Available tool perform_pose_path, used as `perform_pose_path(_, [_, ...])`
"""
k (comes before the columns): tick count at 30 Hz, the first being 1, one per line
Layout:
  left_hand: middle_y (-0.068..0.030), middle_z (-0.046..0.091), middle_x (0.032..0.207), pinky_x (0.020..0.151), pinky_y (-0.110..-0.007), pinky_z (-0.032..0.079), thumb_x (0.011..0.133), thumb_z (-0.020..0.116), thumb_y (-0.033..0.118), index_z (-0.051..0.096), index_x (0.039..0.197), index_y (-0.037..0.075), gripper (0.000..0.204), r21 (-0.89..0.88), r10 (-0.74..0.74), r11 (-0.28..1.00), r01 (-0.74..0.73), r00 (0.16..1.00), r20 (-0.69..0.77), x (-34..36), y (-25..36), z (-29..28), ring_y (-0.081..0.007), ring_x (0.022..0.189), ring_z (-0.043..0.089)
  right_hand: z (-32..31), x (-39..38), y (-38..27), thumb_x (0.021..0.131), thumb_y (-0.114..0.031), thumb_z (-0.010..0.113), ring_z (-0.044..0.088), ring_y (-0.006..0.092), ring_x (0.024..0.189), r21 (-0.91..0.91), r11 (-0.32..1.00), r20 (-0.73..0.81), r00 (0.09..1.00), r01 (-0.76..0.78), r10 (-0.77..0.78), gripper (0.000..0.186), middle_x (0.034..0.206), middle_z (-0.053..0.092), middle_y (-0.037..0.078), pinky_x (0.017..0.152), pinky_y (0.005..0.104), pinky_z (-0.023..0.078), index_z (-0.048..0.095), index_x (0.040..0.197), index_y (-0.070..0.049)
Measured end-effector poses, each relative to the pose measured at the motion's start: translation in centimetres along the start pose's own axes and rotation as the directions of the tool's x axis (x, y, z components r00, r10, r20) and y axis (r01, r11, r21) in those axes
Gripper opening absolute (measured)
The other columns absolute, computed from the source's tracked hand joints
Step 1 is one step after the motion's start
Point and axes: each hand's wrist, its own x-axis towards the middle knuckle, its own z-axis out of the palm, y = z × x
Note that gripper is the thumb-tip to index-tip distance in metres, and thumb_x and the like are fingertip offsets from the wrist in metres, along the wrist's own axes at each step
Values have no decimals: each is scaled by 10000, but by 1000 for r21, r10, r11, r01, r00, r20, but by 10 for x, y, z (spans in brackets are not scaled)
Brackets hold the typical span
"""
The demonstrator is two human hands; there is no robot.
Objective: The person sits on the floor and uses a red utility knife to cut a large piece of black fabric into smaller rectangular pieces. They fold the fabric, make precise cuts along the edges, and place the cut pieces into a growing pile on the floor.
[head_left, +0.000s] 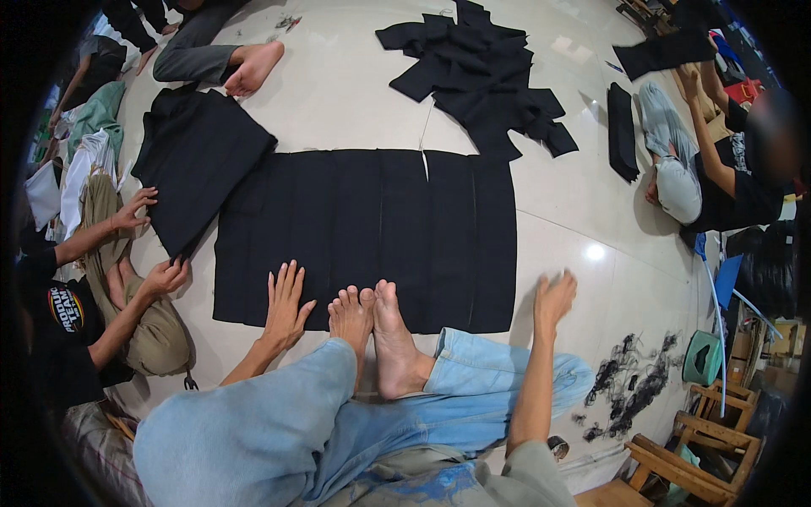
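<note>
A wide black cloth [338, 224] of side-by-side panels lies spread on the floor before my bare feet [390, 338]. It has a slit at its far edge and thin seam gaps running down it. My left hand [287, 300] rests flat on the cloth's near-left part, fingers stretched out. Off the cloth's right edge, my right hand [554, 297] hovers over the bare tiles; its fingers are smeared by motion, so whether they hold anything is unclear. At left, a co-worker's hands [152, 275] touch another black cloth [198, 165], which overlaps my cloth's far-left corner.
Black cut pieces [473, 76] form a loose pile beyond the cloth. A folded black strip [622, 131] lies near a co-worker at right, who lifts a black piece [663, 52]. Dark thread scraps [634, 380], a green container [702, 358] and wooden stools [697, 456] are at lower right.
</note>
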Motion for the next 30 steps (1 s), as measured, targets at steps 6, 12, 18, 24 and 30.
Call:
perform_pose_path(6, [-245,463,1466,1150,-515,307,917,625,184,505,1384,1,516,197,448,893,-406,850,-278,67,-19,-112,-396,1409,382,12,-19,48,898,-76,676,638,254,837,305,940,80,988,-152,134,273,921,654,146,752,377,509,619,1136,46])
perform_pose_path(12, [-239,477,1453,1144,-490,333,896,659,127,533,1353,-23,496,262,635,752,-605,561,-531,225,73,-133,-389,1398,399,6,-13,5,1030,-188,577,615,159,746,761,485,255,886,-431,387,190,927,661,104,654,273,509,582,1082,-5])
perform_pose_path(18, [-188,574,1331,1022,-489,411,855,753,248,567,1281,-9,531,125,457,876,-466,718,-525,312,132,-108,-357,1257,527,-10,12,-86,1072,-263,516,399,53,584,680,-263,717,695,-684,47,314,803,509,13,495,208,332,533,1269,-19])
perform_pose_path(24, [-138,705,1103,916,-477,448,806,792,300,657,1204,38,495,37,232,970,-240,873,-429,327,146,-107,-323,1107,631,50,103,-206,1084,-321,466,442,58,562,744,103,612,612,-660,-501,344,752,547,2,493,219,367,604,1214,-34])
perform_pose_path(30, [-146,753,910,779,-395,524,779,812,330,752,1018,62,364,-131,175,959,-250,890,-422,337,133,-119,-296,837,726,102,152,-230,1071,-536,375,338,22,501,730,199,682,685,-653,-255,580,638,439,-50,421,210,246,616,1028,-10])
